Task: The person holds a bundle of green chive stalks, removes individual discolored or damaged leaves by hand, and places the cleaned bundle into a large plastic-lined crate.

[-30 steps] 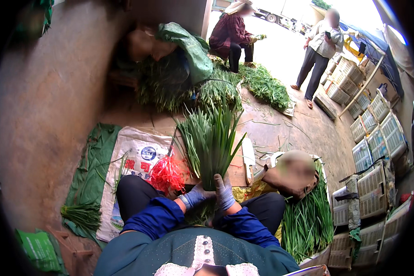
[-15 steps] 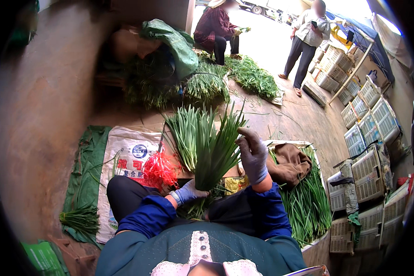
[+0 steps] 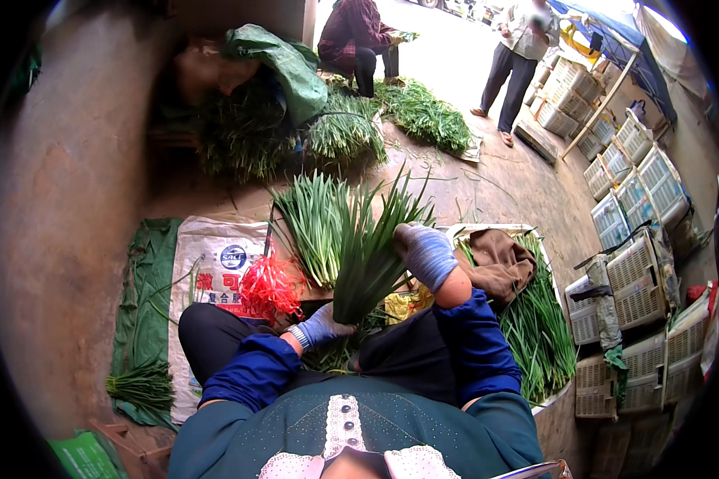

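My left hand [image 3: 326, 327], in a pale glove, grips the lower end of a bunch of garlic chives [image 3: 366, 267], whose long flat leaves fan up and away from me. Against the right side of those leaves, my gloved right hand [image 3: 426, 254] is closed, its fingertips pinching some of them. Just beyond stands a second pile of chives [image 3: 310, 227] with paler stems. Left of it lies a tuft of red plastic ties [image 3: 270, 286]. Loose greens are scattered between my legs, partly hidden by my hands.
More chives [image 3: 535, 347] fill a pale-edged sheet at right, under a brown cloth [image 3: 499, 263]. At left are a printed white sack [image 3: 216, 239], a green sheet [image 3: 140, 299] and a small bundle [image 3: 140, 385]. Heaped greens [image 3: 423, 116], two people and stacked crates [image 3: 635, 287] stand farther off.
My right hand has come down and left from beside the leaf tips, and its raised fingers have closed on the leaves. The bunch's leaves spread wider. The whole view has shifted slightly.
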### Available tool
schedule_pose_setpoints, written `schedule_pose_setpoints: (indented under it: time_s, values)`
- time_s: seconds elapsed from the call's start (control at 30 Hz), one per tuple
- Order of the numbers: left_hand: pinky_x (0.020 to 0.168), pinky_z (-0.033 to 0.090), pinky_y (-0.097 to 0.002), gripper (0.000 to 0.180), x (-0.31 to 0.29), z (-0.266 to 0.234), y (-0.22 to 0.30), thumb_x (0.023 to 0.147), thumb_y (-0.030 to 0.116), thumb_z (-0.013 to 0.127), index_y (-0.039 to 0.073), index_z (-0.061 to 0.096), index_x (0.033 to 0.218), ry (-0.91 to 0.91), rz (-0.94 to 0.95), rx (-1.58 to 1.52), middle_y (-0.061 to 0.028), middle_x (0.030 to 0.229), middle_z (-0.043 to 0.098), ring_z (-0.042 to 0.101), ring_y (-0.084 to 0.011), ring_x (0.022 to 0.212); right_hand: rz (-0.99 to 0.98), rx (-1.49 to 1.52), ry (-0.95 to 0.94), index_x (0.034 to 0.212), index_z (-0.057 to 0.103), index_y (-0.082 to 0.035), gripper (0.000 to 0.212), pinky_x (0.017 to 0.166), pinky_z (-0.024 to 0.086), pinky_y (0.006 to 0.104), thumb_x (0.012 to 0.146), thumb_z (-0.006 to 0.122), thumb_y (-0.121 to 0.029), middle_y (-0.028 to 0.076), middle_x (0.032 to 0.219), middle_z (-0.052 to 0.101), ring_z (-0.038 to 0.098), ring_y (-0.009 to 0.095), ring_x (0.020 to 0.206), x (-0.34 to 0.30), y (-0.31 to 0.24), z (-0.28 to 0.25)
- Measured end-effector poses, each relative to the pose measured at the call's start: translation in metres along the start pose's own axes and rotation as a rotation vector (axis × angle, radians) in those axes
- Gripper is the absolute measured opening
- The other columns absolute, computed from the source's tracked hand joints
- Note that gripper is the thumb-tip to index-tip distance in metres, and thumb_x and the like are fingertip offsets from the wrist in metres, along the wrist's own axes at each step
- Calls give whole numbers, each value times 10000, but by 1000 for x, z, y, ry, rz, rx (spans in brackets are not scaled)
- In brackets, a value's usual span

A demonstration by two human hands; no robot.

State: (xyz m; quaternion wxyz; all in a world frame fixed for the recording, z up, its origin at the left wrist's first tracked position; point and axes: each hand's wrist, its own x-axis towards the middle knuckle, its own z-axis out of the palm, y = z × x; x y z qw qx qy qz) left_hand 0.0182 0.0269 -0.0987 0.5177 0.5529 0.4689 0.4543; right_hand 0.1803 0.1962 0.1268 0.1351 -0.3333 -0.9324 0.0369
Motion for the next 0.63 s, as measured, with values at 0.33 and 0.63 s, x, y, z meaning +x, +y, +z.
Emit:
schedule_pose_setpoints:
  time_s: [0.33, 0.63]
  values:
    - [942, 480, -310, 489, 0, -9, -3, 781, 104, 733, 36, 575, 1240, -34, 52, 106, -75, 1121, 675, 612, -153, 1027, 129, 963, -651, 944, 687, 24, 150, 604, 530, 239, 890, 665, -115, 70, 798, 695, 647, 114, 641, -36, -14, -59]
    - [1072, 391, -346, 584, 9, -6, -17, 824, 244, 674, 75, 487, 1351, -108, 88, 200, -134, 1290, 596, 550, -246, 1210, 101, 748, 70, 1049, 700, -56, 163, 709, 538, 321, 902, 647, -106, 104, 932, 730, 685, 227, 766, 10, 12, 3]
